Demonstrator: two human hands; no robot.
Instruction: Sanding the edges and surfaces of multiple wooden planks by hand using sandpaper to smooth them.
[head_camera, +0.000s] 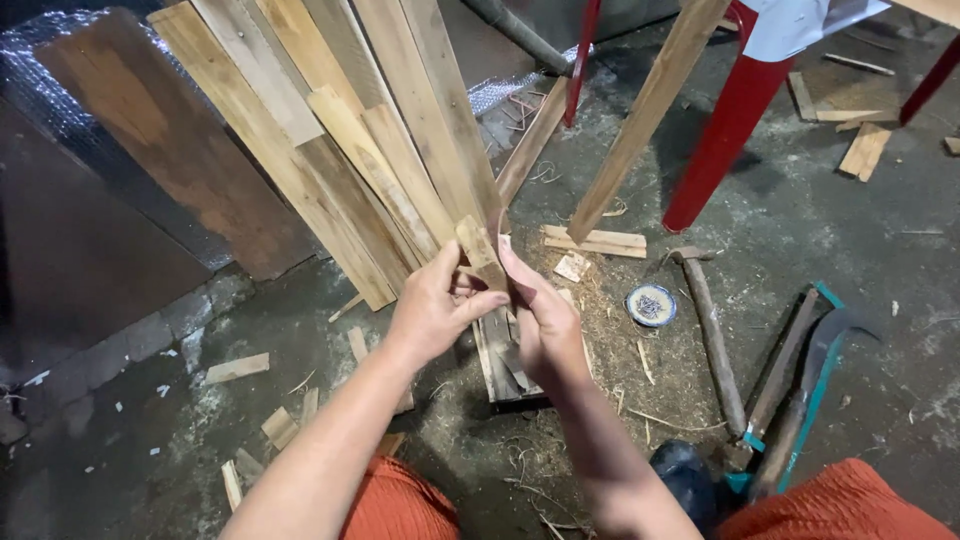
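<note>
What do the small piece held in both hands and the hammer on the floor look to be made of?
Small piece: bare unfinished wood, pale, with visible grain, pinched by the left hand and right hand. Hammer: rough brown wooden handle; the dull grey head looks like metal.

The small wood piece gripped between left hand and right hand was bare, rough-sawn and matt. Planks just beyond the hands were unfinished, weathered timber. To the right, the hammer had a worn wooden handle; the floor was rough, dusty concrete.
</note>
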